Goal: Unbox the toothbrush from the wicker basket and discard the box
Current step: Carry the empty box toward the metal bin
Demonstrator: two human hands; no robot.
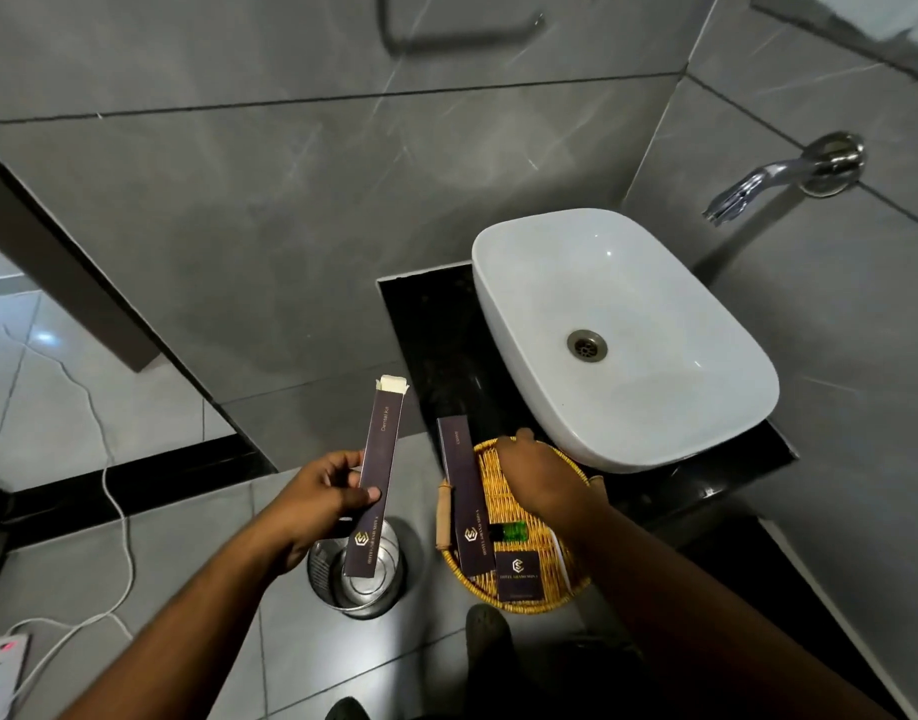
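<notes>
Holding the opened dental kit box (pixel 376 485) pinched in your left hand (pixel 319 498) above the steel bin (pixel 358 574); your right hand (pixel 537 475), fingers' state indiscernible, reaches into the wicker basket (pixel 519 517). Risk: tilting the box drops the toothbrush, if inside, into the bin.

A hotel bathroom: white basin (pixel 623 340), wall tap (pixel 779 179), grey tiles, branded toiletry boxes (pixel 518 574)

One head-worn wide-angle view is looking steeply down from above the person's forearms; it is facing the grey tiled wall (pixel 290 226), taking in the white basin (pixel 623 335), floor (pixel 197 553) and bin (pixel 358 574) from close by.
</notes>
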